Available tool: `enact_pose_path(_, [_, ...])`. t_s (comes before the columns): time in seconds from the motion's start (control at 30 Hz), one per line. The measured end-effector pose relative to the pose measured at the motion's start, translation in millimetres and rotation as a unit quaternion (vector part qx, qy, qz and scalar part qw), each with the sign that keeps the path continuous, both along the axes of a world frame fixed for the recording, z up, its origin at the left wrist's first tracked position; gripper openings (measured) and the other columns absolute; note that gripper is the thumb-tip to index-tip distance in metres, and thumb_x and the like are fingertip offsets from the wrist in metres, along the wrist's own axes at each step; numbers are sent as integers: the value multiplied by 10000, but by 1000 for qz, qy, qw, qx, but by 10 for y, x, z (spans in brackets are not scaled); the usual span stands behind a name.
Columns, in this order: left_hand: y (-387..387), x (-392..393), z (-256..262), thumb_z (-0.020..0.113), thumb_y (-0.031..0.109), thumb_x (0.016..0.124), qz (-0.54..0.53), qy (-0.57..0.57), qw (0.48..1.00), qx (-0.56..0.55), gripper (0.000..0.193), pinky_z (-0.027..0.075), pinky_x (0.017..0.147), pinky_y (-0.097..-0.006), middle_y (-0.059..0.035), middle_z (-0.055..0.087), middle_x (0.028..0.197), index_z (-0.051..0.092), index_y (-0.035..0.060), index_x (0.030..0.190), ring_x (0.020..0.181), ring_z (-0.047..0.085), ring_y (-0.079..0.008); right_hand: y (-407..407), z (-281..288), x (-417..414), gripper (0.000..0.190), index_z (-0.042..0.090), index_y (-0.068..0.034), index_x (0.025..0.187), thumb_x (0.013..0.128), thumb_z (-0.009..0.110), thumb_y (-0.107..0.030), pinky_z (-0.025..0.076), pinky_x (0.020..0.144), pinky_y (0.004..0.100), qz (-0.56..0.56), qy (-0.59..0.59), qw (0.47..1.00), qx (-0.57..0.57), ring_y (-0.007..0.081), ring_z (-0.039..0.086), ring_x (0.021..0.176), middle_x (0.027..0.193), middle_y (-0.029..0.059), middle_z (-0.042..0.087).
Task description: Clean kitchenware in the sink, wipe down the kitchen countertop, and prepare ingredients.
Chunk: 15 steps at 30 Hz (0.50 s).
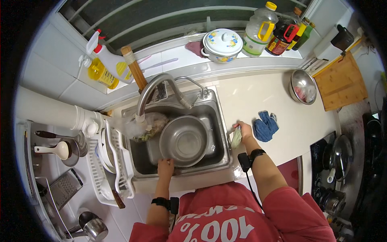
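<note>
A round stainless steel basin point(184, 141) sits in the metal sink point(145, 152). My left hand point(166, 168) is at the basin's lower left, by the sink's front edge; its fingers are curled, and whether they grip the rim is unclear. On the counter just right of the sink, my right hand point(243, 129) holds a pale green cloth point(236, 137). A crumpled blue cloth point(265, 126) lies right of that hand. A clear plastic bag with greenish scraps point(151, 127) hangs in the sink's left part, beneath the curved faucet point(151, 86).
A white dish rack point(96, 181) with plates stands left of the sink. On the windowsill are spray and soap bottles, a lidded enamel pot point(222, 45) and several condiment bottles. A metal bowl point(303, 86), a wooden cutting board point(343, 83) and a stove with pans point(341, 154) are at the right.
</note>
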<state>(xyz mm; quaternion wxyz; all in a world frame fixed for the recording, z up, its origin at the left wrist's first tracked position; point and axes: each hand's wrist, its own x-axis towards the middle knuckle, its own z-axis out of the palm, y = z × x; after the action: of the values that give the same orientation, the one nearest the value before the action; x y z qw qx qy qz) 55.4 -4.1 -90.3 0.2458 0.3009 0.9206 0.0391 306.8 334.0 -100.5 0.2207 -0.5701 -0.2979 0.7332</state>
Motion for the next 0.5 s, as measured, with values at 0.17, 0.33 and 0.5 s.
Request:
enact_pose_path(0.17, [-56,244,-263,538,335,902,45,76,984,154,363,447,907,-428,-199,582,1154,658,23,1045,1033,577,-342,-72,121,7,289,598,-41,722,871,565,-286,475,562,360,17,35,999,-17,235,590,602,669,90,583])
enact_pose_path(0.33, [99,378,-176,566,287,888,87,148,976,130,291,377,968,-438,-135,590,1148,639,41,1026,1099,532,-312,6,410,69,323,593,-60,792,929,512,-341,449,712,310,-144,-21,965,219,158,524,752,813,51,574])
enact_pose_path(0.5, [148,389,-65,586,281,872,105,129,980,108,285,416,897,-434,-137,594,1098,608,33,1010,1017,563,-322,248,1400,-10,315,661,-51,890,940,510,-323,426,879,325,0,-33,865,500,228,544,1005,1075,111,584])
